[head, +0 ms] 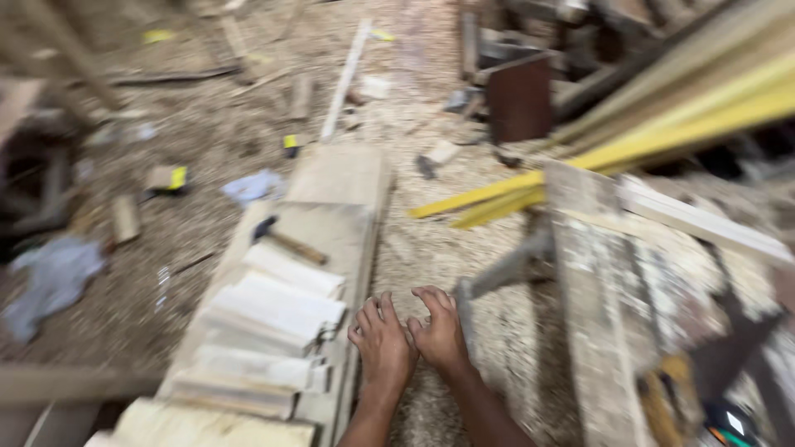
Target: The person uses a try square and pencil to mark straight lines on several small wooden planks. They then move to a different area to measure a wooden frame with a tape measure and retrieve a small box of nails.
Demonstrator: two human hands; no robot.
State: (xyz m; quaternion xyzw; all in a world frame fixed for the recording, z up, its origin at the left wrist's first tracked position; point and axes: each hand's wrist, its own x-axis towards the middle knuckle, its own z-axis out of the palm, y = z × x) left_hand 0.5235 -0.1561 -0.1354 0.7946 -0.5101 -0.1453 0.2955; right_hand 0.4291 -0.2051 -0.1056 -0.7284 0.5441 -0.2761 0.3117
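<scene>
Two bare hands hover side by side low in a motion-blurred view of a workshop floor (207,124) covered in sawdust and wood scraps. Largest is a long pale board (331,207) running away from the viewer, with several short, light-coloured wood pieces (273,319) stacked across its near end. To the right stands a worn, paint-flecked workbench (596,314), and behind it yellow planks (662,136) lean at a slant. A hammer (290,242) lies on the board beyond the stacked pieces. The left hand (383,343) is at the board's right edge, fingers spread and loosely curled, gripping nothing. The right hand (439,331) touches it, fingers bent inward, also empty. A blue rag (252,186) lies left of the board.
</scene>
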